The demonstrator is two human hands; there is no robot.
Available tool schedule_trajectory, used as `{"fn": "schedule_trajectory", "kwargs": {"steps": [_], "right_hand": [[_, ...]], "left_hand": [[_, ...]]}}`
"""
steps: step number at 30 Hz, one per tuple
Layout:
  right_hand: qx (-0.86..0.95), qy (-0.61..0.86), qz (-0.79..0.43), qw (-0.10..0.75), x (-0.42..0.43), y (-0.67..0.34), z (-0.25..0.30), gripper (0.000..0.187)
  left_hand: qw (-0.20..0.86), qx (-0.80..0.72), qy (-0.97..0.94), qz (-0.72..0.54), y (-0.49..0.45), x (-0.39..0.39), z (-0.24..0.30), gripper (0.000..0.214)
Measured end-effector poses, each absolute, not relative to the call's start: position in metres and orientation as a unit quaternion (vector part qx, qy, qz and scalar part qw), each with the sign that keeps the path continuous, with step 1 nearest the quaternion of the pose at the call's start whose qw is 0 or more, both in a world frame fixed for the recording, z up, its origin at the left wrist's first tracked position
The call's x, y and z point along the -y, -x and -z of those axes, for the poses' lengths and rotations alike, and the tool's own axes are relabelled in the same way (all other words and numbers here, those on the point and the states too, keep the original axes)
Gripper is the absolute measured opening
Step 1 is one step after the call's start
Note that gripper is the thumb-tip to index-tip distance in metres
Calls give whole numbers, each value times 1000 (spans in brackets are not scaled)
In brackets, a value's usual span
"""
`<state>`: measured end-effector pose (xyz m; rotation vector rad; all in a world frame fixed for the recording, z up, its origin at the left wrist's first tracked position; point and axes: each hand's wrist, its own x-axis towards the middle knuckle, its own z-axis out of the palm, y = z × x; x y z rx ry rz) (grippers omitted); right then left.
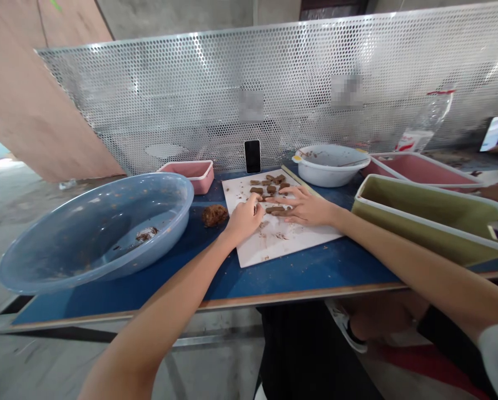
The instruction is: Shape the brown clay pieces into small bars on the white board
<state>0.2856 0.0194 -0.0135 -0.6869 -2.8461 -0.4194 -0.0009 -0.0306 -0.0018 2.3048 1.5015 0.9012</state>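
On a white cutting board (282, 244) lie several small brown dough pieces (269, 184). My left hand (244, 218) is curled into a loose fist at the board's left edge, its fingertips pinched on something I cannot make out. My right hand (305, 204) lies flat with fingers stretched out, pressing on a brown piece (276, 210) in the middle of the board. A brown dough lump (214, 214) sits on the blue table (299, 275) just left of the board.
A large blue basin (94, 233) stands at the left, a pink tub (193, 172) and a phone (252, 156) behind the board. A white bowl (330, 165), a pink tray (411, 166) and a green tray (432, 216) are at the right. A perforated metal screen (274, 89) backs the table.
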Motion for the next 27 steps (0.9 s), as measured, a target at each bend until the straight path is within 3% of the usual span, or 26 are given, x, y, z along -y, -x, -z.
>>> {"fn": "schedule_trajectory", "kwargs": {"steps": [9,17,27], "right_hand": [[939,315,68,122,-2,-265,12,61],[937,331,51,98,0,-260,15,66],[891,415,-40,178,1,-264,8,72]], "left_hand": [[129,-524,-774,-331,1,30,1,34],[137,-508,-781,-336,2,28,4,29],[121,-532,-790,-280,2,26,2,33]]}}
